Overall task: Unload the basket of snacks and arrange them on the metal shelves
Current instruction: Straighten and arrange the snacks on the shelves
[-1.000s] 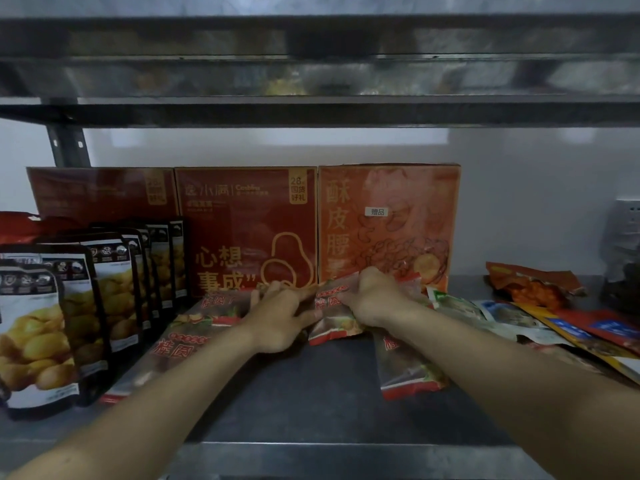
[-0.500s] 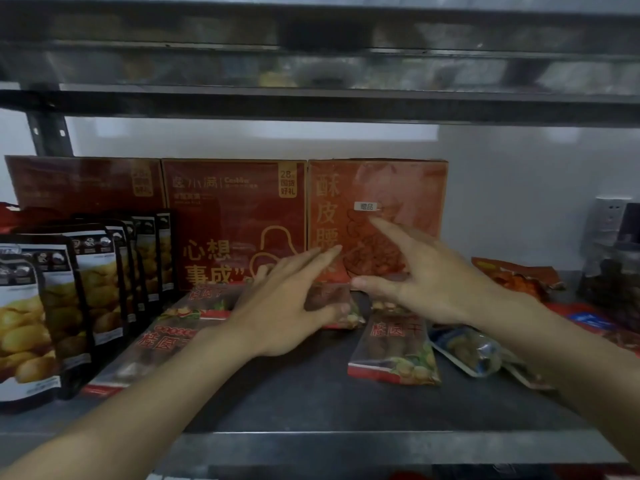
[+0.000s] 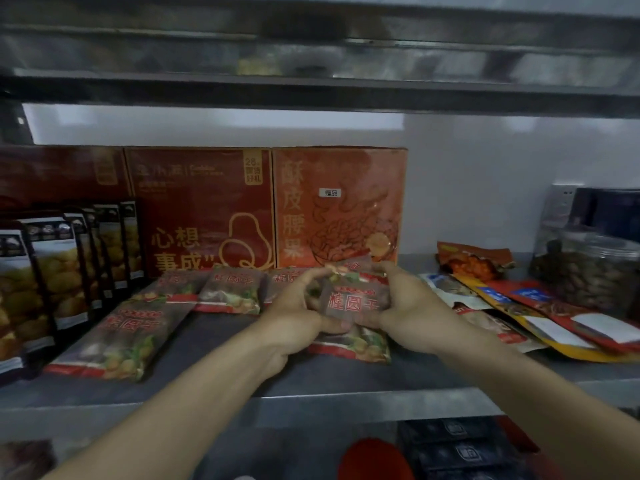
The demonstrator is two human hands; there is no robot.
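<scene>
Well along, judging by the metal shelf [image 3: 346, 403]: filled across nearly its whole width. At the back, three red gift boxes standing side by side: a dark box [image 3: 62, 174] at far left, a middle box [image 3: 201, 209], an orange box [image 3: 339, 202]. At far right, one clear jar of nuts [image 3: 588, 271] behind a loose, overlapping heap of mixed packets [image 3: 519, 306], too tangled to count and probably awaiting sorting. At left, a front-to-back row of standing pouches [image 3: 52, 271] printed with yellow snacks, at least six. In the middle, dried-longan packets lying flat: a front packet [image 3: 117, 337] at left, a back row of three [image 3: 232, 292] against the boxes, a bottom packet [image 3: 349, 344] under the hands. Above that one, a sixth, the held packet [image 3: 353, 299], gripped at both sides, left hand [image 3: 294, 310] and right hand [image 3: 405, 310] each curled round an edge. Likely left to do: laying this packet in line, tidying the heap. No basket in view, so remaining stock unknown.
</scene>
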